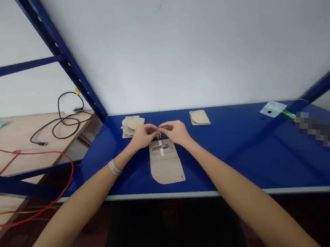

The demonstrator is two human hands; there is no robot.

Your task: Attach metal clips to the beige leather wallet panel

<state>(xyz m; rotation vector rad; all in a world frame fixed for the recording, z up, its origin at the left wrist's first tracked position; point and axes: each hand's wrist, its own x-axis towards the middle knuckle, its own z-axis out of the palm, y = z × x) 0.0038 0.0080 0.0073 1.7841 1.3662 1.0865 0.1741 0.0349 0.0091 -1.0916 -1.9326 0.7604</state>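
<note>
An unfolded beige case (167, 171) lies on the blue table, its rounded flap toward me. Strapped inside it is a metal nail clipper (160, 147), under a pale band. My left hand (144, 135) and my right hand (175, 132) meet over the far end of the case, fingertips pinched together. Whatever small thing they hold between them is too small and hidden to make out. Beside my left hand sits a stack of beige cases (131, 124), partly behind it. Another beige case (199, 117), folded closed, lies farther back on the right.
The blue table (236, 155) meets a white wall at the back. At its far right are a white packet (272, 109) and a green item (288, 114). A wooden table (17, 128) on the left carries a black cable (60, 120); a red cable (70, 169) loops near the blue frame.
</note>
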